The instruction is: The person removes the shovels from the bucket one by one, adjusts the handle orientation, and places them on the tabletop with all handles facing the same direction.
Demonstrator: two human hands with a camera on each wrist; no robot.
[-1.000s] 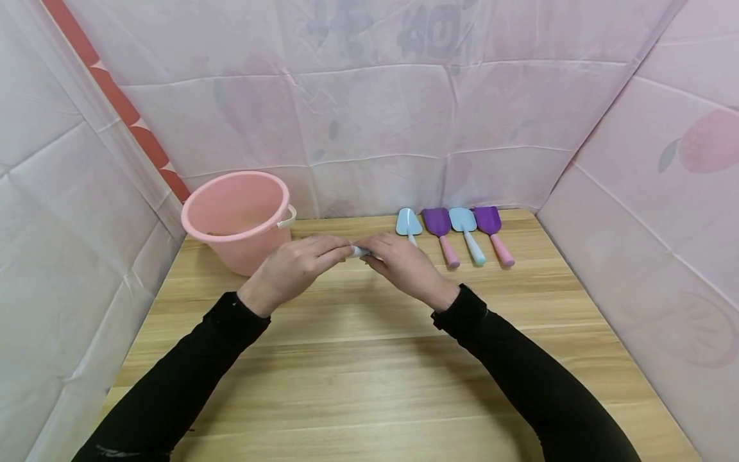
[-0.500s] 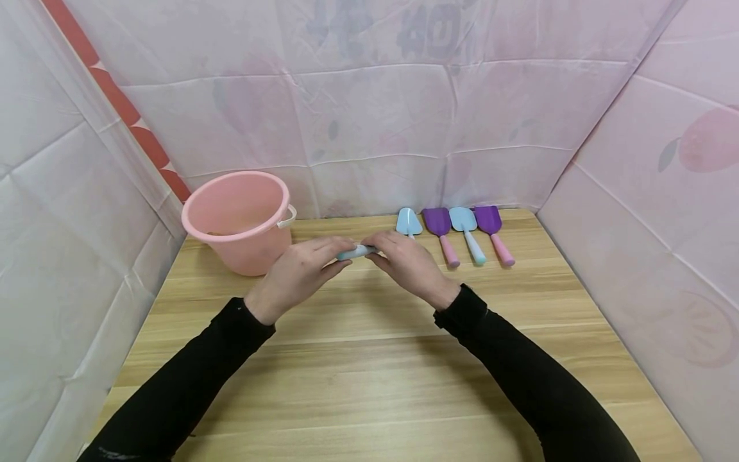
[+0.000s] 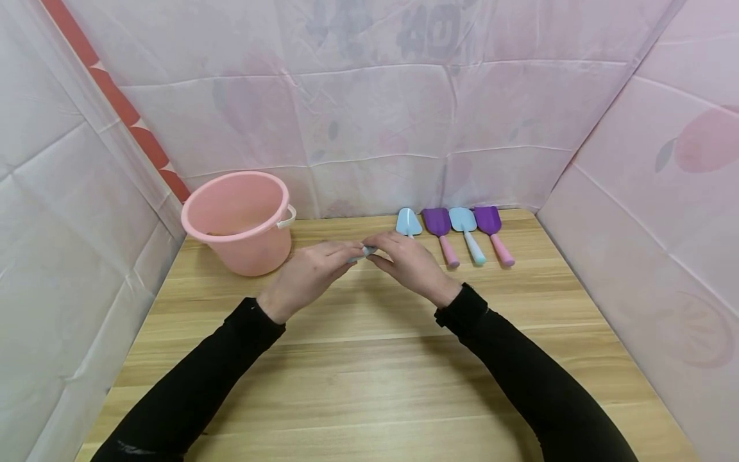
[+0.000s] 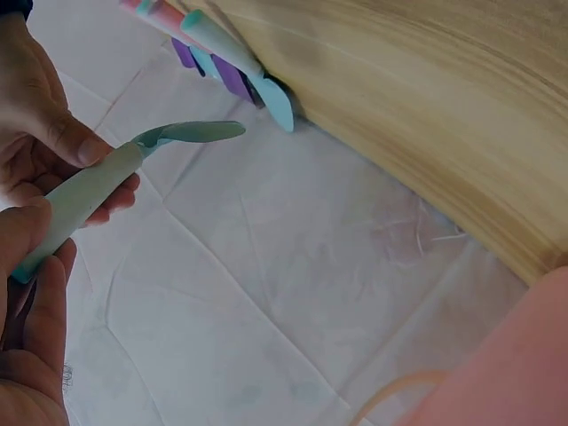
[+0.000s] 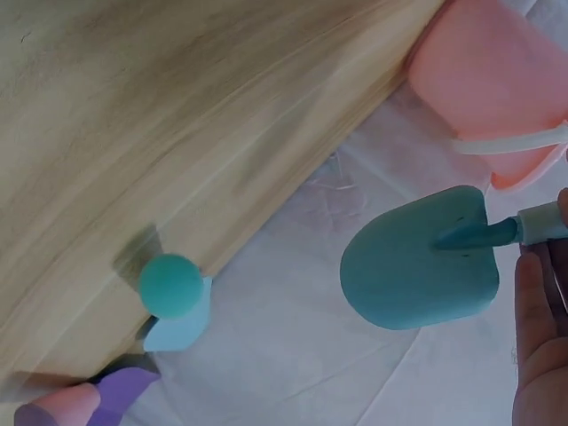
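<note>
Both hands hold one small toy shovel (image 3: 368, 251) above the table. Its rounded blue blade (image 5: 417, 257) shows in full in the right wrist view; in the head view the right hand hides it. My left hand (image 3: 312, 269) pinches the pale handle (image 4: 84, 195) near its teal end, thumb on one side and fingers on the other. My right hand (image 3: 407, 263) grips the same handle close to the blade, thumb on top. Several more toy shovels lie in a row behind the right hand: a blue one (image 3: 408, 222), a purple one (image 3: 437, 222), another blue one (image 3: 464, 220) and a purple one (image 3: 488, 221).
A pink bucket (image 3: 260, 247) with a white handle (image 3: 287, 217) stands at the back left of the wooden table (image 3: 358, 378). Pale printed sheets (image 3: 369, 122) hang as walls behind the table and along both sides.
My left hand has moved slightly right and nearer to me, closer to the right hand. More of the handle showed between the hands half a second ago. The right hand stays nearly still.
</note>
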